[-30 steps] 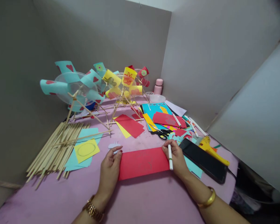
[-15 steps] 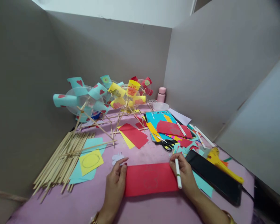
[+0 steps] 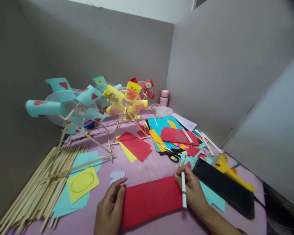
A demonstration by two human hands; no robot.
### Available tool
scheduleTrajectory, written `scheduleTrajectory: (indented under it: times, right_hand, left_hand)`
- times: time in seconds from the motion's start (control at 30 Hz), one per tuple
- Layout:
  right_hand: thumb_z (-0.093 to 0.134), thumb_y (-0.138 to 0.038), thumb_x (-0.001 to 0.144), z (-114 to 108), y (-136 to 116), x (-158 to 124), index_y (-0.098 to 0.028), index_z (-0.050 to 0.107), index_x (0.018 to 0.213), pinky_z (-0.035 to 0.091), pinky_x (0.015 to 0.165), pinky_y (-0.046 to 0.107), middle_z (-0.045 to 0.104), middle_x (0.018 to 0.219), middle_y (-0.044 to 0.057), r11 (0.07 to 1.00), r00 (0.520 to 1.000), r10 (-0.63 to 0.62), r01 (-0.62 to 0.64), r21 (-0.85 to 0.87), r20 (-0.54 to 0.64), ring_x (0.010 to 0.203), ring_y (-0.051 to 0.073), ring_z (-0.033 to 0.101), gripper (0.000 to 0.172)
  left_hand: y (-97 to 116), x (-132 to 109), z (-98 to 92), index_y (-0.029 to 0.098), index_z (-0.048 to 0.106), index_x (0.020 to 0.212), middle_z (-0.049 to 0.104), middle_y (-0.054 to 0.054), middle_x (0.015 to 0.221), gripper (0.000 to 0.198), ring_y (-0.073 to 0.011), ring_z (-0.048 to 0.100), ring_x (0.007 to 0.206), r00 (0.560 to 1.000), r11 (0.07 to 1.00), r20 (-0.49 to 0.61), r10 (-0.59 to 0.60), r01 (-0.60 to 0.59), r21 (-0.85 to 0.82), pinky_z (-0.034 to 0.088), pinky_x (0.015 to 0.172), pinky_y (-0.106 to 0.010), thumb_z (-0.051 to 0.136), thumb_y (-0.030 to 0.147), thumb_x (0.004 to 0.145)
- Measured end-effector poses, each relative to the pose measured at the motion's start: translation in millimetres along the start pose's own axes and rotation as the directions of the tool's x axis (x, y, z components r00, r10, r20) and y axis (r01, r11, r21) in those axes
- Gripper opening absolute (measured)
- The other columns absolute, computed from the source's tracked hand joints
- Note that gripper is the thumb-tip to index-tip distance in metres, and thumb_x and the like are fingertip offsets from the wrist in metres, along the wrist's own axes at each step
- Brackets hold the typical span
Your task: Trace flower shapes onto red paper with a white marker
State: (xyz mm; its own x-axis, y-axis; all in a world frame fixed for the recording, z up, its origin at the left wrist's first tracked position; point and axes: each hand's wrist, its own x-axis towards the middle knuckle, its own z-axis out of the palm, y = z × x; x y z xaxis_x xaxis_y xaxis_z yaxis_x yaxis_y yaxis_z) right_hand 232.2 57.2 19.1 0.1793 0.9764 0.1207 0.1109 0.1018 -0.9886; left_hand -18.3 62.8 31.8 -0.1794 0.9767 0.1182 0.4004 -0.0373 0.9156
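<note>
Loosely, left hand spread on red paper (faint marks, unreadable) — right hand gripping white marker.

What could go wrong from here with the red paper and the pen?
The white marker pen in the right hand lies across the edge of the red rectangular paper sheet; its tip might leave a stray mark. The black smartphone lies close beside that hand and could get knocked. The left hand only rests on the sheet, which may slip.
</note>
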Motion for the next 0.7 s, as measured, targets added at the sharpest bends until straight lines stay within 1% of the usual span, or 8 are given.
scheduleTrajectory:
  times: [0.1, 0.2, 0.27, 0.33, 0.43, 0.53, 0.63, 0.7]
  right_hand:
    - [0.052, -0.029, 0.084, 4, -8, 3, -0.022, 0.043, 0.078, 0.032, 0.051, 0.023, 0.040, 0.064, -0.007, 0.999, 1.000, -0.021, 0.021, -0.030, 0.015, 0.055, 0.013, 0.037, 0.012]
    - [0.048, -0.024, 0.083, 7, -30, 10, -0.023, 0.044, 0.078, 0.033, 0.052, 0.023, 0.045, 0.064, -0.005, 0.979, 0.994, -0.088, 0.097, -0.179, 0.058, 0.056, 0.014, 0.043, 0.006]
    - [0.046, -0.020, 0.081, 9, -45, 19, -0.023, 0.044, 0.077, 0.034, 0.053, 0.024, 0.048, 0.063, -0.005, 0.935, 0.984, -0.151, 0.172, -0.311, 0.090, 0.056, 0.015, 0.047, 0.006]
    - [0.046, -0.017, 0.079, 11, -54, 31, -0.023, 0.044, 0.076, 0.034, 0.056, 0.024, 0.051, 0.063, -0.004, 0.909, 0.977, -0.177, 0.207, -0.361, 0.115, 0.058, 0.015, 0.050, 0.007]
    - [0.046, -0.015, 0.078, 15, -50, 47, -0.023, 0.045, 0.076, 0.035, 0.056, 0.023, 0.053, 0.064, -0.003, 0.892, 0.976, -0.177, 0.215, -0.398, 0.129, 0.059, 0.016, 0.052, 0.008]
    - [0.044, -0.015, 0.077, 18, -32, 55, -0.023, 0.045, 0.076, 0.036, 0.058, 0.026, 0.055, 0.065, -0.001, 0.870, 0.978, -0.166, 0.207, -0.448, 0.129, 0.061, 0.019, 0.054, 0.008]
    - [0.042, -0.014, 0.077, 21, -15, 56, -0.023, 0.045, 0.075, 0.035, 0.059, 0.027, 0.055, 0.064, 0.000, 0.846, 0.977, -0.151, 0.208, -0.491, 0.153, 0.060, 0.020, 0.055, 0.009]
    - [0.042, -0.014, 0.077, 23, -9, 55, -0.023, 0.046, 0.075, 0.035, 0.059, 0.027, 0.057, 0.065, 0.000, 0.831, 0.976, -0.143, 0.210, -0.516, 0.167, 0.061, 0.021, 0.056, 0.010]
  left_hand:
    - [-1, 3, -3.2, 0.022, 0.065, 0.099, 0.069, -0.004, 0.095, 0.052, -0.0224, 0.064, 0.086, 0.999, 0.999, -0.026, -0.032, 0.031, -0.038, 0.051, 0.069, -0.026, 0.057, 0.065, 0.070]
    - [3, 11, -10.0, 0.022, 0.065, 0.097, 0.069, -0.004, 0.091, 0.054, -0.0214, 0.065, 0.081, 0.998, 0.998, -0.057, -0.035, 0.031, -0.057, 0.052, 0.063, -0.024, 0.057, 0.067, 0.068]
    - [8, 22, -14.9, 0.022, 0.064, 0.099, 0.069, -0.002, 0.086, 0.054, -0.0197, 0.064, 0.074, 0.998, 1.000, -0.062, -0.004, 0.002, -0.026, 0.051, 0.057, -0.023, 0.057, 0.066, 0.069]
    - [13, 34, -18.5, 0.022, 0.063, 0.100, 0.068, -0.001, 0.082, 0.050, -0.0193, 0.064, 0.073, 0.997, 0.997, -0.036, 0.070, -0.069, 0.022, 0.050, 0.058, -0.023, 0.055, 0.063, 0.073]
    - [13, 52, -19.9, 0.024, 0.064, 0.100, 0.069, 0.000, 0.079, 0.045, -0.0189, 0.065, 0.070, 0.977, 0.966, -0.036, 0.210, -0.202, 0.161, 0.049, 0.057, -0.023, 0.051, 0.060, 0.077]
    - [3, 59, -17.4, 0.023, 0.064, 0.098, 0.071, -0.001, 0.078, 0.039, -0.0182, 0.066, 0.062, 0.952, 0.915, -0.041, 0.303, -0.278, 0.293, 0.050, 0.053, -0.024, 0.047, 0.054, 0.082]
    - [-6, 54, -14.3, 0.022, 0.064, 0.098, 0.073, -0.003, 0.082, 0.034, -0.0189, 0.069, 0.067, 0.886, 0.818, -0.004, 0.463, -0.426, 0.388, 0.053, 0.059, -0.025, 0.042, 0.046, 0.088]
    - [-7, 47, -12.3, 0.022, 0.063, 0.099, 0.072, -0.004, 0.088, 0.030, -0.0190, 0.070, 0.078, 0.783, 0.690, 0.032, 0.622, -0.567, 0.449, 0.054, 0.069, -0.027, 0.042, 0.041, 0.091]
